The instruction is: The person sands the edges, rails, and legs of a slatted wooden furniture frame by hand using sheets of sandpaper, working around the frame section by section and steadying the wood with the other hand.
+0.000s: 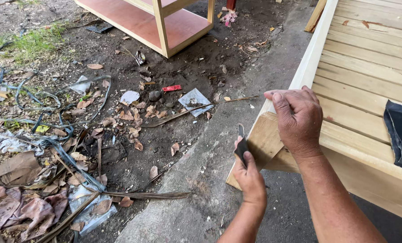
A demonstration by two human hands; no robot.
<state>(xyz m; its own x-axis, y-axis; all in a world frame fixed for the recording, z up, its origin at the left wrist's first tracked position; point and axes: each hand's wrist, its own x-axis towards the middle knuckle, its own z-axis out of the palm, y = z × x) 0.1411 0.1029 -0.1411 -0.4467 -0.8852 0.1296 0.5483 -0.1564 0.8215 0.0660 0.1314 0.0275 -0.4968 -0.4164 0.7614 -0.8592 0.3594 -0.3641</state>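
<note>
The left hand [250, 177] is closed on a small dark folded sheet [241, 146], apparently abrasive paper, pinched between thumb and fingers and pressed against the face of a pale wooden board [259, 144]. The board stands tilted, its lower corner down near the concrete floor [201, 180] just left of the left wrist, its upper end running up under the right hand.

The right hand [297, 117] is clamped over the top edge of that board, fingers curled over the far side, thumb pointing left — a firm grasp, steadying the piece against the rail of a slatted timber frame [363, 76]. The frame extends to the right of and beyond the right hand; its slats are bare, light-coloured wood.

To the right of the right forearm, a second dark sheet [401, 132] lies flat on the slats, well apart from both hands.

Left of the left hand the concrete gives way to bare soil strewn with dry leaves [133, 135], torn plastic scraps [194, 99] and dark straps [70, 157]. A small red item [171, 88] lies on the soil beyond the hands — its kind cannot be determined. Further off, above and left of the hands, stands a reddish-brown plywood shelf unit [165, 22] with pale uprights. A patch of grass [34, 42] shows at the far left.
</note>
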